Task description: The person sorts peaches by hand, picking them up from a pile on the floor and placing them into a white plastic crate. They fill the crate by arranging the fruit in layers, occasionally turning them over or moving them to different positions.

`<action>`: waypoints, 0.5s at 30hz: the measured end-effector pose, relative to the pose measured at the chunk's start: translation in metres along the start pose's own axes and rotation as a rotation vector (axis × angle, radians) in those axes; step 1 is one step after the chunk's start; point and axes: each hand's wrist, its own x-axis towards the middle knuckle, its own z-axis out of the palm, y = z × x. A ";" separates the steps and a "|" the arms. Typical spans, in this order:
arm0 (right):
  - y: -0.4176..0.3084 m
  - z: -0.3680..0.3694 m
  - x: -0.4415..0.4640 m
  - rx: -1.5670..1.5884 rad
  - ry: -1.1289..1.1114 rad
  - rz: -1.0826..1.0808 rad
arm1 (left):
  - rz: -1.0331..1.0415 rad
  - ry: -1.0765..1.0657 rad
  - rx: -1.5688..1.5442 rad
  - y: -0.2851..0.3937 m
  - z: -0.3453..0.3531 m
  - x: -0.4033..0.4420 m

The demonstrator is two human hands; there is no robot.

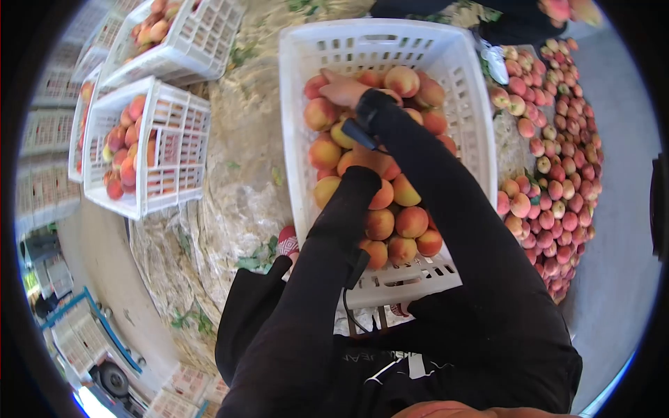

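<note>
Peaches [411, 221] fill much of a white crate [327, 31] at the upper centre of the frame, where a person in black sleeves reaches in with both bare hands; the right hand [343, 90], near the top of the crate, has its fingers against a red peach [316, 86], though whether they grasp it cannot be told; the left hand [374, 160], lower and nearer the middle of the frame, lies among the fruit, its fingers hidden and its grip impossible to tell; at the right of the frame, a long heap [568, 184] of loose fruit spreads over the ground, a white bag [495, 64] at its upper end; at the left, a second crate [178, 153] and, above it, a third crate [205, 42] also hold peaches; a crumpled sheet [237, 153] covers the ground between, with green leaves [260, 256] strewn near the bottom of the main crate.
</note>
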 end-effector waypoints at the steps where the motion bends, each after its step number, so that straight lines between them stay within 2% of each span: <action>1: -0.013 0.000 -0.011 -0.142 0.034 -0.042 | -0.090 -0.087 -0.061 0.021 -0.015 -0.003; 2: -0.013 0.004 -0.010 -0.116 0.053 -0.063 | -0.183 -0.176 -0.114 0.040 -0.028 -0.006; 3: -0.013 0.005 -0.007 -0.107 0.073 -0.083 | -0.149 -0.210 -0.108 0.048 -0.031 -0.007; 5: -0.019 0.010 -0.013 -0.022 0.180 0.010 | -0.269 -0.197 -0.095 0.058 -0.034 -0.013; 7: -0.024 0.005 -0.020 -0.112 0.133 -0.003 | -0.413 -0.163 -0.089 0.061 -0.035 -0.015; 8: -0.027 0.004 -0.024 -0.124 0.108 0.014 | -0.404 -0.174 -0.089 0.043 -0.028 -0.012; 10: -0.031 0.000 -0.031 -0.168 0.067 -0.019 | -0.077 -0.100 0.268 -0.004 -0.007 -0.005; 11: -0.032 -0.002 -0.034 -0.211 0.014 -0.051 | -0.072 -0.104 0.270 0.002 -0.010 -0.004; 13: -0.027 -0.003 -0.033 -0.331 0.024 -0.012 | -0.193 -0.089 0.052 0.019 -0.018 -0.006; 15: -0.028 -0.008 -0.036 -0.448 0.037 0.020 | -0.196 -0.102 0.097 -0.003 -0.009 -0.005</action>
